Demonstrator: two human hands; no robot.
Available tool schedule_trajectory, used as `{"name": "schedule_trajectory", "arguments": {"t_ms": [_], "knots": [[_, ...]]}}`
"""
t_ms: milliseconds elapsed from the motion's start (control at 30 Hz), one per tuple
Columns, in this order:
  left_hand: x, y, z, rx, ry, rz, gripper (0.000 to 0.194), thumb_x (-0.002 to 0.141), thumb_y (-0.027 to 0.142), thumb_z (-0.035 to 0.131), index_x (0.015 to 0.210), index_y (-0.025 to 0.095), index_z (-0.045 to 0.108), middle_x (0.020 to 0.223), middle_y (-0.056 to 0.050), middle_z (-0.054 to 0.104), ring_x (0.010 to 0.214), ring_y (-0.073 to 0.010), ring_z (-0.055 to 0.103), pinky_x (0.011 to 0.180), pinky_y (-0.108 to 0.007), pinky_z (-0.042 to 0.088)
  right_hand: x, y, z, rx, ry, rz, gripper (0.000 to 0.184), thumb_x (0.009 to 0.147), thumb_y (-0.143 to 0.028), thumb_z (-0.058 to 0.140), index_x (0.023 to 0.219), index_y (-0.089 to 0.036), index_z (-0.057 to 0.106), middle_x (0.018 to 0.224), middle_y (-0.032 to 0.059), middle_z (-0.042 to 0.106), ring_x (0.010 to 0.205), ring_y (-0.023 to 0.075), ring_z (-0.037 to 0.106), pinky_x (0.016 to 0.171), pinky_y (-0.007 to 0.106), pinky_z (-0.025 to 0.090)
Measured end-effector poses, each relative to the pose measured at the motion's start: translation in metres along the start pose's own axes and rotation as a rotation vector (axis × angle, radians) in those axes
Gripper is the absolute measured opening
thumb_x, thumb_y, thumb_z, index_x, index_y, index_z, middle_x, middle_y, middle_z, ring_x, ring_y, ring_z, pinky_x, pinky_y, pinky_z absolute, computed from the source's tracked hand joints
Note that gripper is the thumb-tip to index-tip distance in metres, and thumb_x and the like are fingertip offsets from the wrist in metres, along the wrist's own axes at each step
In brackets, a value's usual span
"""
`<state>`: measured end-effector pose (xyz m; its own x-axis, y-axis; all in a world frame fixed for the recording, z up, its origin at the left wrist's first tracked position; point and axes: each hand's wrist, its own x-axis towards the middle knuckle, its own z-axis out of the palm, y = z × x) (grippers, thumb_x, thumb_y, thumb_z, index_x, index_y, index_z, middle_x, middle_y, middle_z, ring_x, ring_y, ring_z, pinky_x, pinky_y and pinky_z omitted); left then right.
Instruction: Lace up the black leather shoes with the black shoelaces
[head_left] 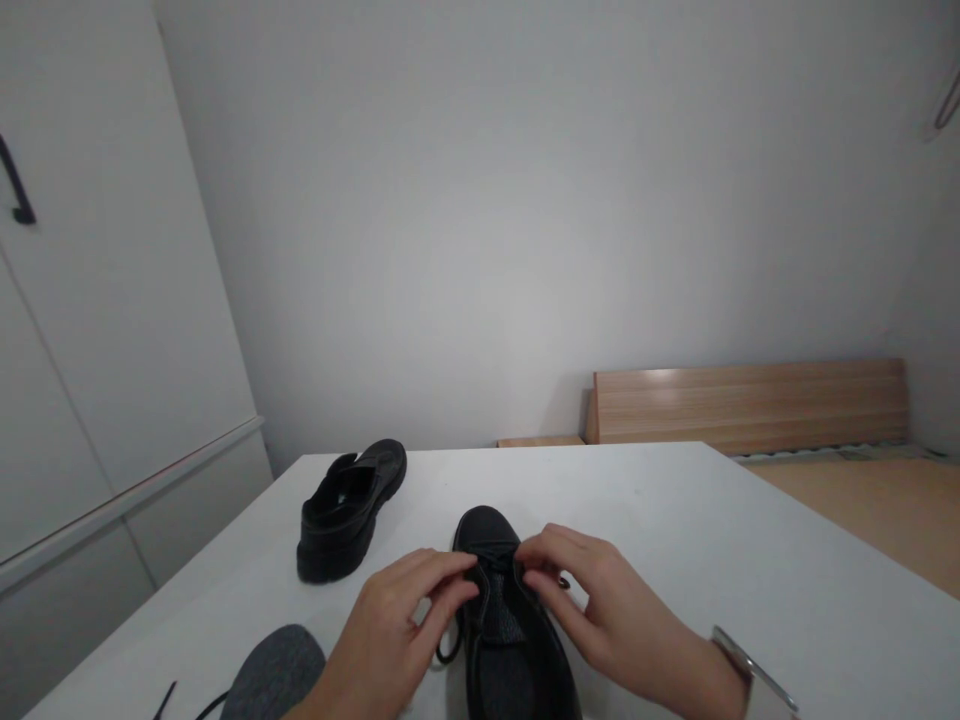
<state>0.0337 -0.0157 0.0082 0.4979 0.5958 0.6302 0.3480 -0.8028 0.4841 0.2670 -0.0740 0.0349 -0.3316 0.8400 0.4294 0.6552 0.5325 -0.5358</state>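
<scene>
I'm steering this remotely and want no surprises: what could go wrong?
The thin black lace looped beside the black lace-up shoe could catch the left hand. That wrist might also nudge the grey, felt-like oval pad. Held only by its opening's edges, in that hand and the right hand, the shoe may slide.

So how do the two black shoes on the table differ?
The near shoe has the left hand and right hand on its sides, while the far shoe stands untouched. The near shoe's toe points away, straight ahead; the far shoe's points away but slants to the right. Both are black and sit upright on the white table.
</scene>
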Motion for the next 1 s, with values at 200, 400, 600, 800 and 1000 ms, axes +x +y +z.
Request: {"name": "schedule_trajectory", "arguments": {"t_ms": [200,400,600,800,1000], "knots": [[-0.002,0.017,0.007,0.067,-0.109,0.005,0.036,0.089,0.025,0.066,0.125,0.024,0.067,0.100,-0.006,0.069,0.091,-0.0236,0.070,0.080,-0.032,0.060,-0.001,-0.015,0.004,-0.150,-0.102,0.058,0.032,0.087,-0.014,0.064,0.119,-0.021,0.064,0.108,0.0102,0.062,0.100,0.0287,0.062,0.085,0.043,0.051],[0.001,0.022,0.004,0.116,-0.191,-0.136,0.033,0.089,0.011,0.045,0.106,0.021,0.072,0.095,-0.006,0.065,0.086,-0.0224,0.069,0.078,-0.034,0.056,0.000,-0.021,0.011,-0.289,-0.099,0.170,0.038,0.079,0.006,0.050,0.102,-0.019,0.068,0.103,0.0091,0.060,0.088,0.0248,0.063,0.075,0.037,0.051],[0.004,0.022,0.005,0.168,-0.229,-0.196,0.030,0.093,0.018,0.046,0.112,0.017,0.070,0.096,-0.008,0.065,0.087,-0.0238,0.068,0.080,-0.036,0.055,0.002,-0.025,0.016,-0.416,-0.078,0.192,0.029,0.089,0.004,0.051,0.096,-0.017,0.070,0.098,0.0087,0.064,0.084,0.0235,0.066,0.070,0.033,0.051],[0.016,0.029,0.006,0.285,-0.316,-0.274,0.020,0.086,0.010,0.049,0.090,0.017,0.067,0.092,-0.007,0.062,0.083,-0.0252,0.067,0.076,-0.038,0.051,0.003,-0.019,0.024,-0.495,0.025,0.085,0.023,0.090,0.000,0.059,0.091,-0.019,0.070,0.090,0.0059,0.065,0.076,0.0232,0.066,0.061,0.033,0.049],[0.010,0.029,0.006,0.305,-0.193,-0.123,0.017,0.094,0.015,0.048,0.089,0.021,0.063,0.096,-0.005,0.058,0.083,-0.0239,0.064,0.072,-0.035,0.047,0.003,-0.015,0.032,-0.267,0.270,-0.109,0.025,0.089,0.003,0.053,0.091,-0.019,0.064,0.095,0.0073,0.065,0.084,0.0236,0.063,0.069,0.034,0.052]]}}
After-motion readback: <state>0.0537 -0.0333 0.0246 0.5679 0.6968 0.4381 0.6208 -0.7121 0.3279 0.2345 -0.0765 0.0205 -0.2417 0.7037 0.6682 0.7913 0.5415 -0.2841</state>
